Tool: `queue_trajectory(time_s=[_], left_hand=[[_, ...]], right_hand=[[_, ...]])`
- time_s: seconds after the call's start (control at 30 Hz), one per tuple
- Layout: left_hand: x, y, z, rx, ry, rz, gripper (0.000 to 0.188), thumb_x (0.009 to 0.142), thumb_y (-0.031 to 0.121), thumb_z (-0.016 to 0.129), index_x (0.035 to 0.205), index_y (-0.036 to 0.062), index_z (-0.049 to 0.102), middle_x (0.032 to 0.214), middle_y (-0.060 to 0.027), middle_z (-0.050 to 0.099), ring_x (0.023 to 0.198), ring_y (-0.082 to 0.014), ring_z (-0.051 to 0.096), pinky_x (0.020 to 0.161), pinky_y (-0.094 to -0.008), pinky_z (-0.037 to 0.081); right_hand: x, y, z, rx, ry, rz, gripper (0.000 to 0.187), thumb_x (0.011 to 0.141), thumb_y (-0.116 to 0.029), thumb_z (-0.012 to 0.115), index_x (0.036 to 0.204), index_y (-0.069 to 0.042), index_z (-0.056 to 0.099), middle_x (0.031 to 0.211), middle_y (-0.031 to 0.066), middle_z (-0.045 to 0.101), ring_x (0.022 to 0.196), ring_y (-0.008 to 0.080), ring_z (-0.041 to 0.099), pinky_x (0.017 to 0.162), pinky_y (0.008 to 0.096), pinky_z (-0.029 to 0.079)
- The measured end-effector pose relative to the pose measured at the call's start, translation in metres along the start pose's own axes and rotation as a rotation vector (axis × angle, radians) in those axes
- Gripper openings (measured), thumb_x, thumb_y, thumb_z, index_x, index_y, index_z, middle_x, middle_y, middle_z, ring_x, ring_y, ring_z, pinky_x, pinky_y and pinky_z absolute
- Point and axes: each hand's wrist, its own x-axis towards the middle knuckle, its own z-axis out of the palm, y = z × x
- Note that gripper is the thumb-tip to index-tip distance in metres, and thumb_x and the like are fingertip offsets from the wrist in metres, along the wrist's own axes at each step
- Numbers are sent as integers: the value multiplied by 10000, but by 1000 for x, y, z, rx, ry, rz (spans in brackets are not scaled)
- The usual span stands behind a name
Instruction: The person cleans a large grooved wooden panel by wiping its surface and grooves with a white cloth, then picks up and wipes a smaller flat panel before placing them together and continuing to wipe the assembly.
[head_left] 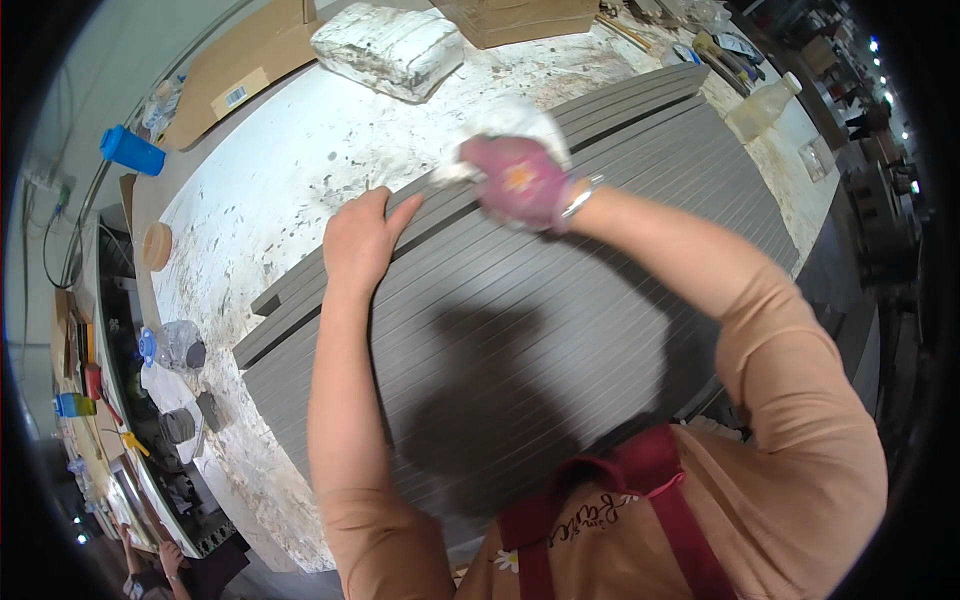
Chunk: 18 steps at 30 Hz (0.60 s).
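Many long grey strips [560, 290] lie side by side on a white worktable, with a dark gap between the main rows and a narrower far bundle [640, 100]. My bare left hand [362, 240] rests on the left part of the far bundle, thumb spread away from the other fingers, which are partly hidden. A pinkish-purple glove with a flower print covers my right hand [520, 180], smeared by motion over the strips. Its fingers close on a crumpled white cloth [530, 122], which touches or hovers just above the far strips; I cannot tell which.
Beyond the strips are a white stained wrapped block [390, 50] and cardboard [240, 75]. A blue cup [132, 150], a tape roll [156, 246] and a clear bottle [180, 345] stand left. Another bottle [765, 108] and tools [728, 62] lie right. Another person's hands [170, 556] show lower left.
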Motion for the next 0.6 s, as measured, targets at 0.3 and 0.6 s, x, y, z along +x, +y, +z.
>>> queue_trajectory(time_s=[0.3, 0.6], left_hand=[[-6, -7, -8, 25, -145, -62, 553, 809, 558, 615, 833, 6, 600, 798, -183, 628, 785, -351, 590, 685, -435, 455], [-8, -9, -9, 39, -132, 71, 634, 725, 506, 706, 1094, 1, 601, 1005, -211, 620, 941, -372, 577, 821, -429, 456]], right_hand=[[-56, 102, -93, -125, -131, 505, 278, 850, -170, 604, 1102, -59, 567, 1010, 145, 621, 923, 299, 596, 838, 384, 459], [-77, 82, -110, -15, 52, 556, 318, 889, -286, 557, 1096, -45, 563, 1025, 206, 613, 967, 341, 583, 834, 387, 449]])
